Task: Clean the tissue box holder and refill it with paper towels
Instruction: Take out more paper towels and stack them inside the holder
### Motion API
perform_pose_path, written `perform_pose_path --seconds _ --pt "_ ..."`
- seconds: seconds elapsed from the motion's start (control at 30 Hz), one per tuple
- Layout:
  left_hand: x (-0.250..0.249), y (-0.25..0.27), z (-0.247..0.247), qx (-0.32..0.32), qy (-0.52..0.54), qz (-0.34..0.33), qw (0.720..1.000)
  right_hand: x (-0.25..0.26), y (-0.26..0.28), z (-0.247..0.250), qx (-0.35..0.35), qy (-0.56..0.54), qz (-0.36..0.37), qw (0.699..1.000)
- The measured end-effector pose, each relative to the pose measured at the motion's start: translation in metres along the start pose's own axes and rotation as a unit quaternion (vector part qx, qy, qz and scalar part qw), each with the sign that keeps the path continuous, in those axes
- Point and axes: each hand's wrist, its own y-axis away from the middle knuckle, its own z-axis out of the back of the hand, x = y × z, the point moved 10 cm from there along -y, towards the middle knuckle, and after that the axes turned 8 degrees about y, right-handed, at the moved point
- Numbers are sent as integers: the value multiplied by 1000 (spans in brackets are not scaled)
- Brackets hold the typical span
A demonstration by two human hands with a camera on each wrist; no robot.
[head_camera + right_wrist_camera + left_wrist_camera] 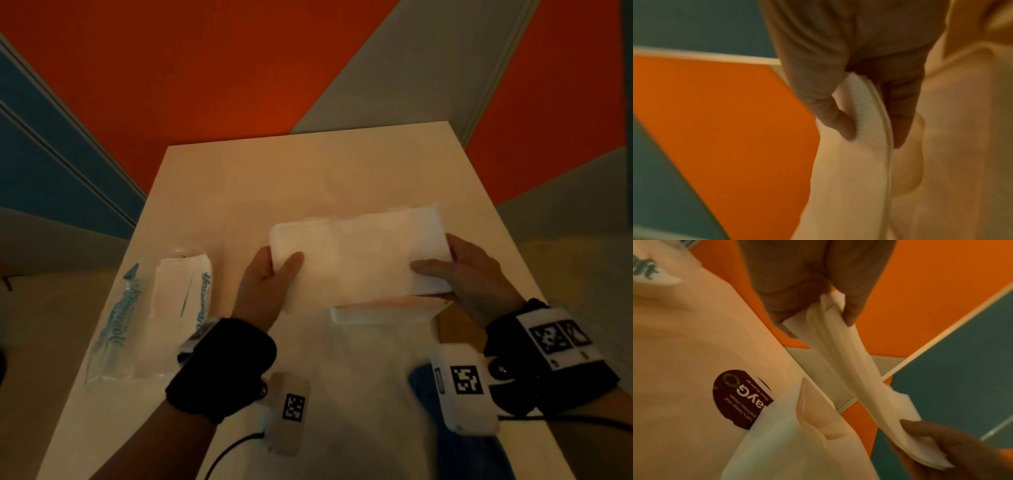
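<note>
A white stack of paper towels [359,260] hangs above the white table [239,192], held flat between both hands. My left hand [270,274] pinches its left end, thumb on top, and my right hand [459,270] pinches its right end. The left wrist view shows the stack [851,366] edge-on and sagging between my left hand [818,309] and the right hand's fingers [937,439]. In the right wrist view my right hand [869,123] grips the stack's edge [869,129]. Directly beneath it sits the white tissue box holder [380,313], mostly hidden by the stack; it also shows in the left wrist view [797,434].
An opened plastic paper-towel pack [154,315] with teal lettering lies at the table's left side. A dark round sticker [740,399] sits on the table beside the holder. Orange, grey and blue floor surrounds the table; its right edge runs close to my right wrist.
</note>
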Motion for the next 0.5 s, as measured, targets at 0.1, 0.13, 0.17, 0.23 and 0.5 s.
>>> perform_pose_path --seconds 0.1,0.13,0.17,0.23,0.5 --pt "-5 -13 -21 9 -162 -30 986 10 -7 19 -23 237 26 971" --pt "-5 -18 -30 18 -207 -33 978 13 -10 25 -34 290 32 956" --pt "-6 -21 -41 28 -252 -36 967 16 -12 28 -37 327 37 944" --pt "-3 -27 -64 63 -347 -51 934 19 -13 24 -25 399 49 915" --pt "20 -31 -104 163 -610 -78 772 -8 -29 -8 52 653 79 751"
